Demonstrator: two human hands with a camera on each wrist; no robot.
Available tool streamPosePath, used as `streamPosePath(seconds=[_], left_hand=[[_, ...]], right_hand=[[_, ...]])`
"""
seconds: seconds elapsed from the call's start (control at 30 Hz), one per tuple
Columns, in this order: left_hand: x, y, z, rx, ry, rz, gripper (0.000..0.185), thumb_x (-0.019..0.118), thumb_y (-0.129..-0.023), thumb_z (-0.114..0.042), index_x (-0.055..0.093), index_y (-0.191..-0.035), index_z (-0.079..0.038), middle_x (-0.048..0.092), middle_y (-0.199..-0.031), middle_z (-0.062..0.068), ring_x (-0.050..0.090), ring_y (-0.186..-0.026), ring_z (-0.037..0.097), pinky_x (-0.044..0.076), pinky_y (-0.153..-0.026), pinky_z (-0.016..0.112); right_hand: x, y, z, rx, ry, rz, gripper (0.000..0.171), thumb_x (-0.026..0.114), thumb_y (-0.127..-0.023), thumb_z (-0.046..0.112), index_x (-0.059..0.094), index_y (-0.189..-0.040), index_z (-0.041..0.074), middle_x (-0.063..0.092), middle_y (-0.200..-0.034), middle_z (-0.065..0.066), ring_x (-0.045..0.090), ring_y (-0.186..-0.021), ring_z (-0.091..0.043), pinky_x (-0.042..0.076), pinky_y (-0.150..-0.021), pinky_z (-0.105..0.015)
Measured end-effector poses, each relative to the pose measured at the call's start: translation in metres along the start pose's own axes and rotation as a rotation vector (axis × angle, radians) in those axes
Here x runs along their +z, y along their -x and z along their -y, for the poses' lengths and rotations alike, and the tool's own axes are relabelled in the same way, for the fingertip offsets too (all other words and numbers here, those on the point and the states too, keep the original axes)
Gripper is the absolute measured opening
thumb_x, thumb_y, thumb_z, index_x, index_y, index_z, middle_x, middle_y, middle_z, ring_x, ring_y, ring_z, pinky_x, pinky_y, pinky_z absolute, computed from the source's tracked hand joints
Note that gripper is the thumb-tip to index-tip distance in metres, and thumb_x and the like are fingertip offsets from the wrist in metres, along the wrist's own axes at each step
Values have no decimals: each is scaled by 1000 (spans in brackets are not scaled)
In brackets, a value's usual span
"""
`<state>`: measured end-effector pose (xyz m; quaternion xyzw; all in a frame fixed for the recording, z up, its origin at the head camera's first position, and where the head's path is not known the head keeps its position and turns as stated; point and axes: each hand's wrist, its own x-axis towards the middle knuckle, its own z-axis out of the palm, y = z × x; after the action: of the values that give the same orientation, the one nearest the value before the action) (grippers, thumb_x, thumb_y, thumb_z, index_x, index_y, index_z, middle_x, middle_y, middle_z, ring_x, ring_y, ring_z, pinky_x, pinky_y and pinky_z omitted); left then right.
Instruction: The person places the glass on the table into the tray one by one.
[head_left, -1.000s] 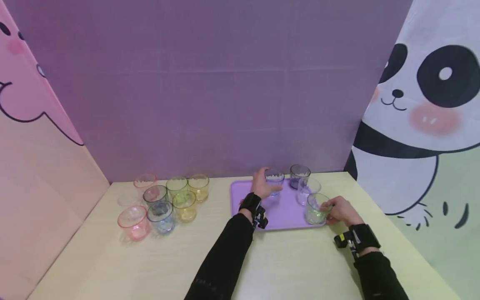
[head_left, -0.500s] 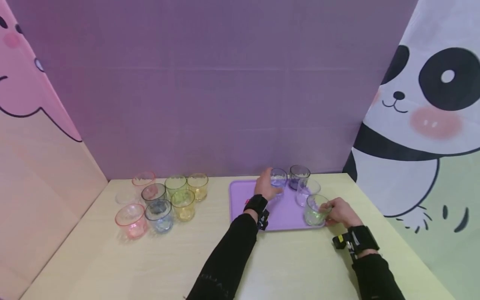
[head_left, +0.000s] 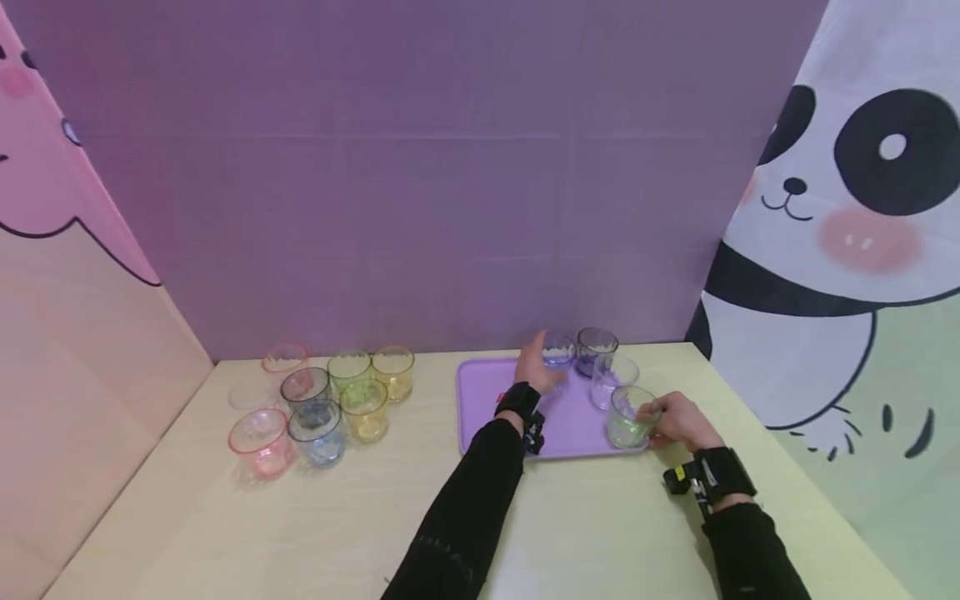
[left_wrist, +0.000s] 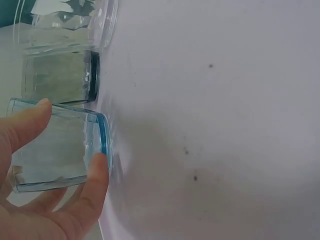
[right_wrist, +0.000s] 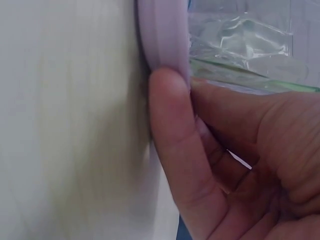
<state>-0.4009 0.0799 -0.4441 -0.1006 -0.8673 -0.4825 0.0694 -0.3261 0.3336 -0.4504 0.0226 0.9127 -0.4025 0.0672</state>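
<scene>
Step in hand, as judged: cups are being set in place on the purple tray (head_left: 487, 417), one under each hand. The next move, as judged, calls for each cup to be stood steady and upright before fingers are loosened, with care that the neighbouring cups just beyond are not knocked.

Left hand (head_left: 538, 371): partly open, fingers and thumb curved round the blue cup (head_left: 558, 352). In the left wrist view the thumb and a fingertip (left_wrist: 97, 170) are pressed on opposite sides of the blue cup (left_wrist: 57, 150) near its rim. The cup is held at the far side of the tray, directly ahead of the palm. A dark cup (head_left: 597, 347) is stood just beside it, on the side away from the thumb.

Right hand (head_left: 678, 421): curled round the green cup (head_left: 626, 417), which is gripped at the near corner of the tray, in front of the fingers. In the right wrist view a finger (right_wrist: 172, 145) is laid against the tray's rim (right_wrist: 162, 35), with the green cup (right_wrist: 245, 50) just beyond it. A clear cup (head_left: 613, 379) is placed just past the green one.

Well apart from the left hand, on its outer side, a cluster of coloured cups (head_left: 322, 400) is stood on the table (head_left: 300, 533).
</scene>
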Motion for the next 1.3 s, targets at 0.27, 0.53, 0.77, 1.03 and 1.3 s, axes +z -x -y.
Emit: streamPosePath(seconds=[0.27,0.53,0.77,1.03,1.3], left_hand=[[-1,-2,5,-58,-9,0,84,78,-81,-13,33,-152,-8,50,-144,21,49,-132,37,44,-108,46],[-2,-3,-6,-35,-28,-4,78,73,-86,-10,31,-151,-1,55,-138,25,55,-125,38,46,-106,43],[-5,-1,-9,-41,-10,36,78,69,-90,-11,25,-153,-2,51,-142,24,52,-129,36,43,-109,42],[-4,-3,-2,-33,-39,70,84,72,-86,-9,22,-153,0,51,-141,26,52,-129,36,43,-110,40],[-20,3,-7,7,-74,110,86,70,-85,-5,18,-153,5,36,-152,26,38,-140,36,32,-118,40]], right_hand=[[4,-1,2,-9,-14,10,42,60,-69,-19,64,-110,-16,57,-122,-38,66,-69,-17,60,-60,-33],[-2,-1,3,-18,3,-2,45,60,-67,-20,63,-111,-17,56,-124,-39,65,-64,-15,59,-59,-32],[-1,-2,2,-11,-7,5,43,60,-69,-20,63,-112,-17,57,-123,-39,65,-63,-14,59,-59,-32],[2,-1,2,-12,0,6,42,61,-69,-20,63,-112,-18,57,-121,-38,65,-64,-15,60,-59,-33],[-2,1,2,-27,9,11,42,60,-70,-20,62,-112,-18,55,-123,-40,66,-66,-16,60,-60,-33]])
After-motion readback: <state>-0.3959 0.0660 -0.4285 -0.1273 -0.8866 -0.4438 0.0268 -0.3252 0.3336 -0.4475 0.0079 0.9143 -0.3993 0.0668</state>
